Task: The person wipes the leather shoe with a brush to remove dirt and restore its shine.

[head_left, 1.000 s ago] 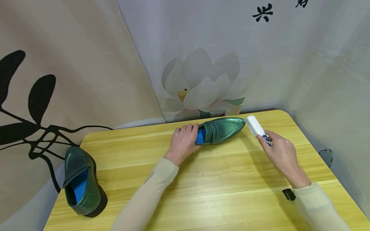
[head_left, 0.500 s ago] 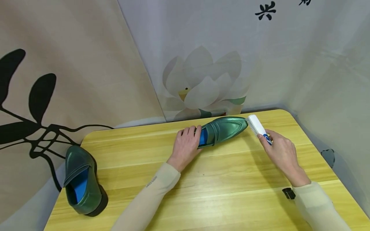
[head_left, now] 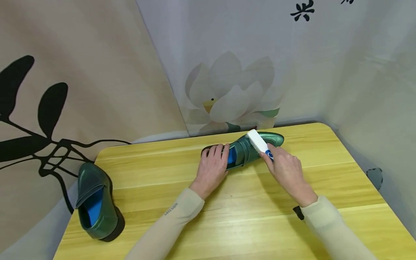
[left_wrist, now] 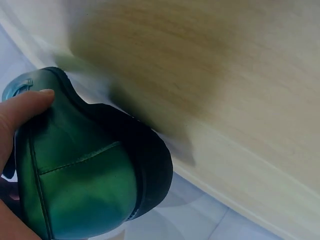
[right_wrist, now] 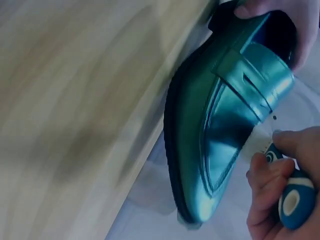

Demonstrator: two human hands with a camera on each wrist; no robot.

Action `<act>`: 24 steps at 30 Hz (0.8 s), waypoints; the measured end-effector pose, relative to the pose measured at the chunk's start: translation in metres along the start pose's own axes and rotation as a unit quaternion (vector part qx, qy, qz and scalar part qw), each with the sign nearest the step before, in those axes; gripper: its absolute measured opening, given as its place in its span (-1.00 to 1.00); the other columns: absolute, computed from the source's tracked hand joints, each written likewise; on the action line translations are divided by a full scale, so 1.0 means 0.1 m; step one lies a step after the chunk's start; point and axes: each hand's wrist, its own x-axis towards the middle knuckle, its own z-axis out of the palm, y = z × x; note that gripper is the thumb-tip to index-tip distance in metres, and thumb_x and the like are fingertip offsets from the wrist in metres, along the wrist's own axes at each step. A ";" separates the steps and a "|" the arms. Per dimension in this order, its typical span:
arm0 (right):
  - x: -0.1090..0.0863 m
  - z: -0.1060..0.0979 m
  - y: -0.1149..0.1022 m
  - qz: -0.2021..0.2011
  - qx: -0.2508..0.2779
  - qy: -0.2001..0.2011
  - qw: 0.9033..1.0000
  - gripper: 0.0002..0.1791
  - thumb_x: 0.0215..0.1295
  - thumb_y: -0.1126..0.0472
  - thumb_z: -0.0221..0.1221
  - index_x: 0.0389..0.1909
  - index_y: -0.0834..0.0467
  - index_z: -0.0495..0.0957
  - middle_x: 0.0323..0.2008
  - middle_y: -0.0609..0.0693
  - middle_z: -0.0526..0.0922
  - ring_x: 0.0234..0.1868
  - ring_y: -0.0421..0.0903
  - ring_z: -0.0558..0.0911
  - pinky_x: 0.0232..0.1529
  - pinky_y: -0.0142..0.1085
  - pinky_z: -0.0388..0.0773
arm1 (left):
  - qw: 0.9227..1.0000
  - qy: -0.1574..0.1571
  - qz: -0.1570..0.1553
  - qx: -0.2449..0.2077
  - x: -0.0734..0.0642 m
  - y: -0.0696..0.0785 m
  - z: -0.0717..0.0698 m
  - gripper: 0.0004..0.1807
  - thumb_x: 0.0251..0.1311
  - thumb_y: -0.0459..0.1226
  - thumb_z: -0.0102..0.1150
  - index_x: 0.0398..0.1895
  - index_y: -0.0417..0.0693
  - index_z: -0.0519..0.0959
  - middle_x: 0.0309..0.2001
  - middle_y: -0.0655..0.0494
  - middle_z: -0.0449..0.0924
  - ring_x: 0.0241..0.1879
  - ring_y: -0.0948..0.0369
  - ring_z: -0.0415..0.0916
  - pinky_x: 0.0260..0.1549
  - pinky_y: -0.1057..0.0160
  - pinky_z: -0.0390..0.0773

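Note:
A green metallic loafer with a blue insole is at the far side of the table, toe to the right. My left hand grips it at the heel opening; the left wrist view shows the thumb along the side of the loafer. With my right hand I hold a white brush with a blue-marked handle. Its bristle side is turned to the loafer's upper, overlapping the vamp just ahead of the strap. In the right wrist view, my fingers curl round the brush's blue and white handle.
The matching green loafer stands at the left end of the wooden table, its toe pointing away. Behind the table's far edge hangs a cloth backdrop with a printed lotus. A black wrist strap piece shows at my right cuff.
My right hand has carried the brush leftward from the loafer's toe tip to its vamp. My left hand stays on the heel; the loafer has shifted slightly right in view.

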 end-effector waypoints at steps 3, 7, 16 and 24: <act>-0.02 -0.06 0.05 0.006 -0.018 0.006 1.000 -0.54 0.40 0.06 0.35 0.14 0.31 0.63 -0.31 0.26 0.71 -0.57 0.10 0.60 -0.72 -0.05 0.46 | 1.000 -0.003 -0.002 -0.002 0.00 0.02 0.00 -0.02 0.03 0.09 0.55 0.45 -0.14 0.33 0.24 -0.11 0.51 0.20 -0.03 0.50 0.12 -0.06 0.55; -0.09 -0.22 0.26 0.036 -0.042 0.005 0.998 -0.57 0.40 0.08 0.35 0.13 0.29 0.64 -0.38 0.25 0.68 -0.66 0.03 0.48 -0.78 -0.14 0.31 | 1.000 -0.005 -0.008 -0.008 -0.01 0.03 0.01 -0.01 0.01 0.09 0.56 0.45 -0.13 0.33 0.25 -0.11 0.50 0.21 -0.03 0.49 0.13 -0.06 0.53; -0.17 -0.36 0.47 0.074 -0.039 -0.002 0.996 -0.59 0.44 0.08 0.31 0.14 0.26 0.62 -0.41 0.25 0.65 -0.64 0.02 0.46 -0.75 -0.18 0.24 | 1.000 -0.003 -0.012 -0.021 -0.03 0.01 0.00 0.07 -0.06 0.16 0.60 0.45 -0.15 0.33 0.25 -0.12 0.51 0.21 -0.05 0.49 0.15 -0.08 0.52; -0.18 -0.28 0.39 0.027 -0.034 0.011 0.999 -0.54 0.38 0.09 0.37 0.18 0.24 0.61 -0.34 0.25 0.70 -0.63 0.03 0.51 -0.75 -0.16 0.30 | 0.996 -0.043 -0.015 -0.078 -0.06 0.00 -0.10 0.14 0.01 0.45 0.34 0.51 -0.07 0.30 0.33 -0.08 0.45 0.31 -0.04 0.41 0.26 -0.11 0.42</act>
